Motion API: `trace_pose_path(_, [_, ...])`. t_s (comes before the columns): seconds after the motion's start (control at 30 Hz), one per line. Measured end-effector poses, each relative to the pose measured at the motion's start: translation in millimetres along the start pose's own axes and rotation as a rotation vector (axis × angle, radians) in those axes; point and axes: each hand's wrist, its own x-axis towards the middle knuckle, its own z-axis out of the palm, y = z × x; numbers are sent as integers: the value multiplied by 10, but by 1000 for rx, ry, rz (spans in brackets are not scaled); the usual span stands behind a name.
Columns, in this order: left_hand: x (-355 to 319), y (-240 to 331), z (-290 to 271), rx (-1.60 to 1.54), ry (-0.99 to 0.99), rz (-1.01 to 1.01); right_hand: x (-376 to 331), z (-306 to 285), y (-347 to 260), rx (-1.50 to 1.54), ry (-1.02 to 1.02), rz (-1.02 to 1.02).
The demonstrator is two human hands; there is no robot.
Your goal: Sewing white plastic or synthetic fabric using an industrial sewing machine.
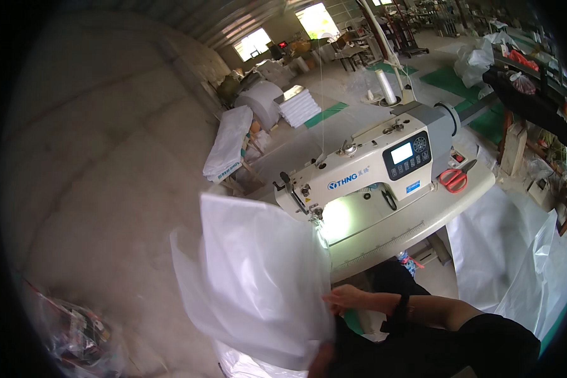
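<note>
Head view showed a large, translucent white plastic sheet (pixel 258 264) raised in front of the left end of a cream-and-grey metal sewing machine (pixel 365 157). Its right edge ran just beside the lit needle area; contact there could not be confirmed. The bare right hand (pixel 345 298) had its fingertips drawn together, seemingly pinching that right edge. The bare left hand (pixel 321 361) was blurred at the sheet's lower right corner; whether it was spread or pinching could not be told.

In this inspector's judgement, the step in hand was handling the sheet beside the machine, off the stitching surface. The next move called for a firm hold on the loose edge and flattening of the billowed film.

The sheet was thin, limp and glossy, with soft creases and a rounded bulge. The pale, smooth tabletop (pixel 416 220) had a curved outer corner and a printed scale along its front edge. On it lay red-handled metal scissors (pixel 455 179). A second crumpled, shiny white sheet (pixel 491 246) hung to the right, its folds sharper.
</note>
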Motion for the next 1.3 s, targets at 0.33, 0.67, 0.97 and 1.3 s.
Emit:
trace_pose_path(0.33, [507, 1487, -2747, 254, 1039, 179, -75, -340, 270, -548, 277, -21])
trace_pose_path(0.67, [1054, -135, -2435, -74, 490, -521, -186, 199, -100, -20, -410, 11])
trace_pose_path(0.97, [1483, -1045, -2255, -76, 663, -207, 334, -429, 963, 294, -360, -79])
trace_pose_path(1.3, [2388, -1559, -2817, 33, 320, 160, 1591, 738, 1457, 171, -228, -162])
